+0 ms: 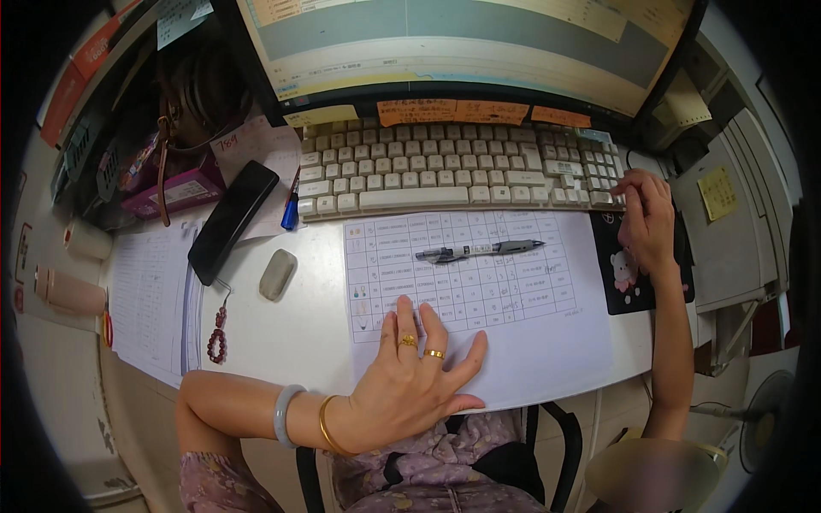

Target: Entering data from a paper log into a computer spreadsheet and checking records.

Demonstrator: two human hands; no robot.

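Observation:
My left hand (pixel 406 376) lies with fingers spread on a printed table sheet (pixel 479 312), wearing gold rings, a gold bangle (pixel 329 425) and a pale stone bangle (pixel 285 417). The fingertips touch the lower rows of the table. My right hand (pixel 647 218) is at the right end of the beige keyboard (pixel 428 175), bent fingers at the number pad's edge, with no object visible in them. Below its wrist lies a black mouse pad (pixel 631 286) with a cartoon figure. Across the sheet rests a grey and clear pen (pixel 479 250), apart from both hands.
Behind the keyboard stands a monitor (pixel 479 51) with orange notes along its bottom edge. Left of the sheet are a black elongated case (pixel 233 222), a grey rounded block (pixel 278 274), a blue-capped pen (pixel 291 209), a red beaded strap (pixel 218 335) and more papers (pixel 150 291).

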